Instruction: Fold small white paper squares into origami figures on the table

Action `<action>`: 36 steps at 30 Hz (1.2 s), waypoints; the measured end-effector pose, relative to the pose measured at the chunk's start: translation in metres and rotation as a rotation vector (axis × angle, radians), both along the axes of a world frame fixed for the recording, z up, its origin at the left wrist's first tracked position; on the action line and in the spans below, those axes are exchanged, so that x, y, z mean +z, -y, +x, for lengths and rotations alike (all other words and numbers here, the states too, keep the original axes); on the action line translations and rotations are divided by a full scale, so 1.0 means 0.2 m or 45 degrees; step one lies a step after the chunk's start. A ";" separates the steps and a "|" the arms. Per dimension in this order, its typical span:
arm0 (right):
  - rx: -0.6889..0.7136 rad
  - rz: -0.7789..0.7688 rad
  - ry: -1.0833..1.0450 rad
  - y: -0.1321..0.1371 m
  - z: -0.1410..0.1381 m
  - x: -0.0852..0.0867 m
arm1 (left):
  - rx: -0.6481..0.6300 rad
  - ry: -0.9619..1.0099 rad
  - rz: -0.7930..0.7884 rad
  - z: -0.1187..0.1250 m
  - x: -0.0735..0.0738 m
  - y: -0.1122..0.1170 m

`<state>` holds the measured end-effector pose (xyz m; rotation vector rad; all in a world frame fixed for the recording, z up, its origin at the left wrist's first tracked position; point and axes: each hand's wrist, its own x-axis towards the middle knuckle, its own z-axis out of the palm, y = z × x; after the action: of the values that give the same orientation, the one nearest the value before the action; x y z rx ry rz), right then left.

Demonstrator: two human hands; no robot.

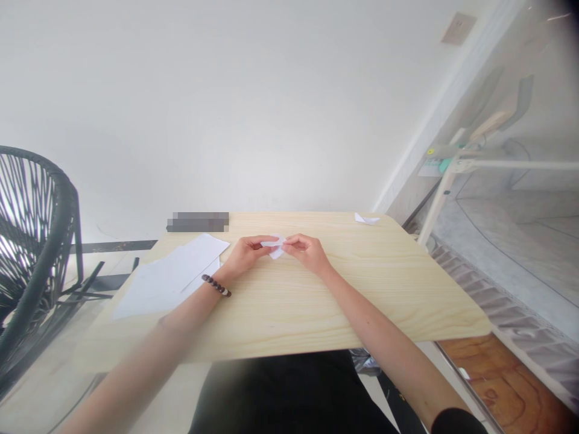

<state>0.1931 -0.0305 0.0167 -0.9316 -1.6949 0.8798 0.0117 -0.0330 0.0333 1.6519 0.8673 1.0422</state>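
Note:
A small folded piece of white paper is held just above the light wooden table, near its middle. My left hand pinches its left side with closed fingers; a dark bead bracelet circles that wrist. My right hand pinches the paper's right side, fingers curled. Both hands meet at the paper, which is partly hidden by the fingertips.
A stack of white sheets lies on the table's left part. A small white paper scrap sits at the far right corner. A black wire chair stands at left; a white wall is behind.

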 end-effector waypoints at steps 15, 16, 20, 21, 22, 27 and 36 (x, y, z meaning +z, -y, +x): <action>0.017 -0.033 -0.031 -0.02 -0.01 -0.02 | 0.059 -0.122 -0.082 -0.02 -0.01 -0.01; 0.011 -0.034 -0.022 -0.02 -0.01 -0.01 | 0.065 -0.120 -0.071 -0.02 -0.01 -0.01; 0.015 -0.024 -0.004 -0.02 -0.01 -0.01 | 0.132 -0.099 -0.048 -0.01 -0.02 -0.02; 0.015 -0.023 -0.002 -0.02 -0.01 -0.01 | 0.151 -0.098 -0.054 -0.01 -0.02 -0.02; 0.011 -0.023 0.002 -0.02 -0.01 -0.01 | 0.163 -0.093 -0.067 -0.01 -0.03 -0.02; -0.063 -0.003 0.045 -0.01 -0.02 -0.01 | 0.080 0.036 -0.204 0.00 -0.03 -0.01; -0.103 -0.014 0.118 0.00 -0.01 0.01 | -0.005 0.080 -0.247 0.01 -0.02 0.00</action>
<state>0.1908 -0.0304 0.0179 -1.0553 -1.7198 0.8033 0.0145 -0.0336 0.0301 1.4508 0.8944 0.9701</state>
